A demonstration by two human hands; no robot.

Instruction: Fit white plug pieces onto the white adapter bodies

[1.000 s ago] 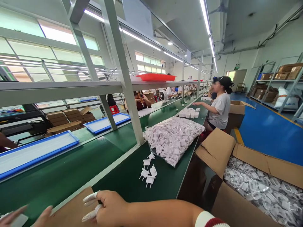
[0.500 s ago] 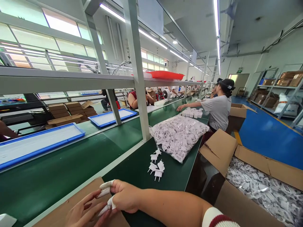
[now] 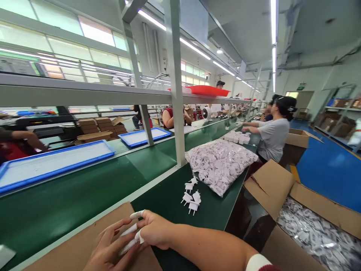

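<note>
At the bottom, my left hand (image 3: 108,248) and my right hand (image 3: 155,229) meet over a brown cardboard sheet (image 3: 81,241). White finger covers (image 3: 137,215) wrap fingertips of my right hand. My left fingers are bent in against those covered fingers, and both hands look closed together. Whatever lies between them, if anything, is hidden by the fingers. Just beyond, several white two-pin plug pieces (image 3: 193,206) lie loose on the green bench (image 3: 169,188). Behind these rests a large clear bag (image 3: 221,162) full of similar white parts.
An open carton (image 3: 318,195) of bagged white parts stands at the right. A metal post (image 3: 176,82) rises from the bench, carrying a shelf with a red tray (image 3: 208,90). Blue-rimmed trays (image 3: 59,165) lie across the green belt. A co-worker (image 3: 275,131) handles white pieces farther along.
The view has turned a little left, so the scene sits farther right. My hands stay together in nearly the same pose. The co-worker's arms have shifted.
</note>
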